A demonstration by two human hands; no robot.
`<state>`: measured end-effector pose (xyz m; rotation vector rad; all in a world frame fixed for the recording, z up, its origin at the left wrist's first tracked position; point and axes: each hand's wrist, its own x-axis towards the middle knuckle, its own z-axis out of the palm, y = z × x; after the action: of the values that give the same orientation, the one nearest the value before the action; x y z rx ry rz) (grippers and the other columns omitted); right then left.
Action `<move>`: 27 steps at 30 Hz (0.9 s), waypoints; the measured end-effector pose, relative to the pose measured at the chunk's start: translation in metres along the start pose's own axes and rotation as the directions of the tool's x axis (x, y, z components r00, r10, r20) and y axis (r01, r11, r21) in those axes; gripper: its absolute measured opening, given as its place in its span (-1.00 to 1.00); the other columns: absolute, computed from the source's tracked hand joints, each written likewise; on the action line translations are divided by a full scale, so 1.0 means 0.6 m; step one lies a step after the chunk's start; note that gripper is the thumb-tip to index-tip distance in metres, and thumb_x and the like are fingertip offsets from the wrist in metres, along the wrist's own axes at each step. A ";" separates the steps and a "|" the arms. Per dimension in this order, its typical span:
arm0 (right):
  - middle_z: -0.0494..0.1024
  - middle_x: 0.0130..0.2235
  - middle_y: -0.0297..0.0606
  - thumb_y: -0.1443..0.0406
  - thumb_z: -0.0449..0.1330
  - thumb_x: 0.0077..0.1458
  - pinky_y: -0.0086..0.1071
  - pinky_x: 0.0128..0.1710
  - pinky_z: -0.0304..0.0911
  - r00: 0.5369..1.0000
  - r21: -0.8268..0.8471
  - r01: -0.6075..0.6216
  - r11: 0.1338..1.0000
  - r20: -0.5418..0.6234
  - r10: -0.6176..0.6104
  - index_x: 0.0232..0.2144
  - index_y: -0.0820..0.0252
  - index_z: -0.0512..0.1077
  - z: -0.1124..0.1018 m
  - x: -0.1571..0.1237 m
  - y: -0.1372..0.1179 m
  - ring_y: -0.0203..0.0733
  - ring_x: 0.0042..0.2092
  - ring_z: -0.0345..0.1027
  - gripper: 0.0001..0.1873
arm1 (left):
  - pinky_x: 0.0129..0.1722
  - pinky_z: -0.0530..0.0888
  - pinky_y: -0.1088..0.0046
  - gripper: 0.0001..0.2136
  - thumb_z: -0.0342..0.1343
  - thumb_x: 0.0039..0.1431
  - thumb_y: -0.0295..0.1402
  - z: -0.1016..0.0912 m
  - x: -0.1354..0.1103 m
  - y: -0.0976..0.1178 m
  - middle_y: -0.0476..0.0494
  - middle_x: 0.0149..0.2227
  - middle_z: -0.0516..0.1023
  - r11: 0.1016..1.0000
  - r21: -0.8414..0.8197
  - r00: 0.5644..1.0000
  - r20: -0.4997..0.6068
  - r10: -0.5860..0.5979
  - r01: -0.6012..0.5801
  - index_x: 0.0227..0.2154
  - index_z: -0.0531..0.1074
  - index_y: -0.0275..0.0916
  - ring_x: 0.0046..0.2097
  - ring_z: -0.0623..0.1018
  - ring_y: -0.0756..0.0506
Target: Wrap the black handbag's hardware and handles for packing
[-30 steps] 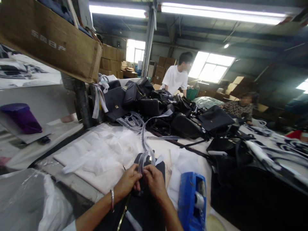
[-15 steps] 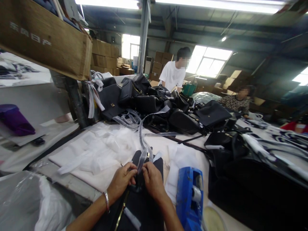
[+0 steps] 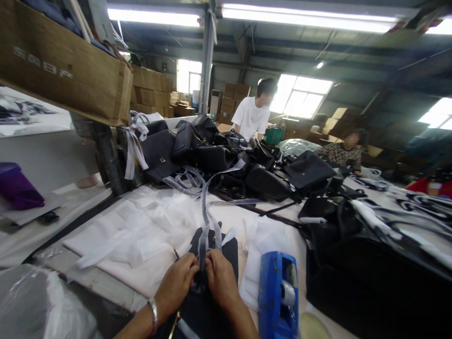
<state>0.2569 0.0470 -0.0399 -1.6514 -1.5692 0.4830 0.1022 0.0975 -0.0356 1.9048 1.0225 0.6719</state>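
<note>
- Left hand (image 3: 178,278): fingers curled in, tips gathered beside the lower end of a long, translucent, plastic-wrapped strap (image 3: 204,207). The grip itself was hidden; whether it pinched the wrapping or something beneath could not be told.
- Right hand (image 3: 221,278): opposite the left, fingers bent, tips drawn in at the strap's other side. Exact hold also could not be told.
- Black, smooth-surfaced bag (image 3: 205,313) lay under and between both hands, at the near edge of the work surface; a gold-toned zipper (image 3: 174,325) showed on it, near the left wrist.
- Strap rose from between the hands and ran away over the pale tabletop (image 3: 228,212) toward a large heap of black bags (image 3: 208,157).
- Silver-coloured bracelet (image 3: 153,314) circled the left wrist.
- Blue tape dispenser (image 3: 265,287) stood just right of the right forearm.
- Thin white wrapping sheets (image 3: 141,226) were spread left of the bag.
- Big black bag (image 3: 356,282) lay farther right, beyond the dispenser.
- Beyond the heap: a person in a white T-shirt (image 3: 250,117); farther right, another in a patterned top (image 3: 339,153).
</note>
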 end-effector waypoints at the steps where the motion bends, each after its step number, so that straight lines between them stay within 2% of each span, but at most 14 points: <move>1: 0.45 -0.34 -0.29 0.33 -0.06 0.24 -0.40 -0.26 0.18 1.000 0.012 -0.009 1.000 -0.005 0.009 -0.32 0.15 0.36 -0.003 0.000 -0.003 -0.19 -0.29 0.37 -0.81 | -0.34 0.25 0.38 -0.83 -0.07 0.26 -0.37 0.002 0.000 0.000 0.01 -0.51 0.39 1.000 0.002 1.000 0.006 0.001 -0.001 -0.46 0.31 -0.14 -0.43 0.42 -0.12; 4: 0.51 -0.29 -0.30 0.28 -0.11 0.29 -0.43 -0.24 0.23 0.998 0.146 -0.064 0.987 -0.011 0.066 -0.26 0.13 0.39 -0.010 0.005 -0.016 -0.22 -0.25 0.41 -0.73 | -0.36 0.28 0.38 -0.82 -0.07 0.26 -0.36 0.013 -0.002 0.005 -0.03 -0.48 0.43 1.000 0.003 1.000 0.018 0.007 -0.007 -0.45 0.34 -0.14 -0.44 0.43 -0.13; 6: 0.54 -0.24 -0.30 0.20 -0.10 0.31 -0.43 -0.21 0.25 0.994 0.283 -0.103 0.954 0.004 0.106 -0.19 0.11 0.40 -0.009 0.009 -0.024 -0.21 -0.20 0.43 -0.71 | -0.29 0.34 0.36 -0.82 -0.07 0.26 -0.35 0.022 -0.005 0.007 -0.10 -0.38 0.50 0.999 -0.028 0.999 0.026 0.037 -0.036 -0.42 0.39 -0.13 -0.36 0.48 -0.16; 9: 0.51 -0.34 -0.32 0.10 -0.01 0.25 -0.42 -0.27 0.25 0.985 0.366 -0.150 0.918 -0.024 0.171 -0.31 0.11 0.38 0.001 0.009 -0.025 -0.18 -0.26 0.42 -0.73 | -0.13 0.36 0.35 -0.86 0.02 0.21 -0.32 0.026 -0.008 0.002 -0.16 -0.25 0.56 0.991 -0.111 0.994 0.069 0.085 -0.077 -0.42 0.45 -0.11 -0.20 0.51 -0.20; 10: 0.48 -0.39 -0.33 0.07 -0.02 0.25 -0.43 -0.32 0.23 0.979 0.371 -0.167 0.913 -0.049 0.199 -0.38 0.11 0.35 0.005 0.008 -0.023 -0.18 -0.31 0.40 -0.69 | -0.15 0.37 0.35 -0.88 0.07 0.18 -0.30 0.022 -0.007 -0.001 -0.15 -0.28 0.56 0.988 -0.149 0.994 0.094 0.062 -0.048 -0.44 0.45 -0.11 -0.23 0.51 -0.19; 12: 0.42 -0.46 -0.35 0.02 -0.08 0.27 -0.43 -0.37 0.21 0.962 0.381 -0.193 0.904 -0.108 0.251 -0.45 0.10 0.29 0.013 0.000 -0.018 -0.20 -0.38 0.36 -0.62 | -0.30 0.38 0.37 -0.83 0.16 0.11 -0.21 0.003 0.003 -0.004 -0.10 -0.43 0.53 0.951 -0.287 0.989 0.122 -0.082 0.114 -0.50 0.43 -0.16 -0.36 0.50 -0.15; 14: 0.38 -0.49 -0.37 0.00 -0.13 0.28 -0.43 -0.38 0.18 0.961 0.378 -0.190 0.906 -0.119 0.251 -0.46 0.09 0.26 0.023 -0.010 -0.016 -0.21 -0.40 0.34 -0.58 | -0.39 0.37 0.42 -0.70 0.17 0.07 -0.05 -0.021 0.020 0.000 -0.05 -0.49 0.51 0.833 -0.470 0.957 0.142 -0.253 0.291 -0.48 0.41 -0.20 -0.42 0.49 -0.10; 15: 0.38 -0.49 -0.37 0.00 -0.14 0.29 -0.43 -0.39 0.17 0.968 0.369 -0.177 0.912 -0.100 0.229 -0.46 0.09 0.26 0.030 -0.015 -0.018 -0.21 -0.41 0.33 -0.58 | -0.37 0.39 0.43 -0.64 0.15 0.06 0.02 -0.031 0.031 0.005 -0.06 -0.46 0.53 0.761 -0.549 0.937 0.164 -0.309 0.347 -0.43 0.41 -0.21 -0.39 0.52 -0.09; 18: 0.38 -0.50 -0.37 0.01 -0.14 0.30 -0.40 -0.41 0.15 0.989 0.311 -0.124 0.942 -0.042 0.144 -0.40 0.07 0.28 0.056 -0.030 -0.025 -0.19 -0.44 0.33 -0.61 | -0.34 0.46 0.38 -0.50 0.15 -0.03 0.15 -0.043 0.067 0.032 -0.15 -0.36 0.58 0.615 -0.647 0.891 0.284 -0.354 0.451 -0.32 0.37 -0.25 -0.31 0.58 -0.14; 20: 0.41 -0.51 -0.35 0.00 -0.16 0.30 -0.37 -0.43 0.14 0.989 0.241 -0.109 0.964 -0.073 0.130 -0.35 0.06 0.30 0.072 -0.037 -0.025 -0.15 -0.46 0.33 -0.61 | -0.41 0.47 0.38 -0.47 0.22 -0.11 0.14 -0.037 0.087 0.050 -0.17 -0.41 0.57 0.550 -0.673 0.866 0.338 -0.368 0.495 -0.35 0.33 -0.26 -0.38 0.57 -0.13; 23: 0.40 -0.57 -0.34 0.01 -0.21 0.31 -0.34 -0.48 0.11 0.976 0.166 -0.150 0.975 -0.131 0.172 -0.39 0.05 0.28 0.084 -0.045 -0.013 -0.13 -0.52 0.34 -0.58 | -0.47 0.46 0.43 -0.49 0.30 -0.18 0.09 -0.019 0.104 0.070 -0.02 -0.51 0.50 0.537 -0.707 0.882 0.294 -0.368 0.460 -0.42 0.29 -0.24 -0.52 0.47 0.00; 27: 0.45 -0.57 -0.31 0.03 -0.24 0.32 -0.33 -0.49 0.14 0.963 0.104 -0.177 0.979 -0.189 0.194 -0.45 0.03 0.26 0.092 -0.053 0.000 -0.10 -0.51 0.39 -0.56 | -0.55 0.39 0.52 -0.51 0.27 -0.16 0.11 0.009 0.099 0.077 0.13 -0.61 0.36 0.577 -0.737 0.924 0.175 -0.341 0.352 -0.49 0.25 -0.21 -0.60 0.34 0.08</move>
<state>0.2109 0.0322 -0.0815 -1.7318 -1.2390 0.4607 0.1557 0.1318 0.0053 0.9210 0.8671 0.7007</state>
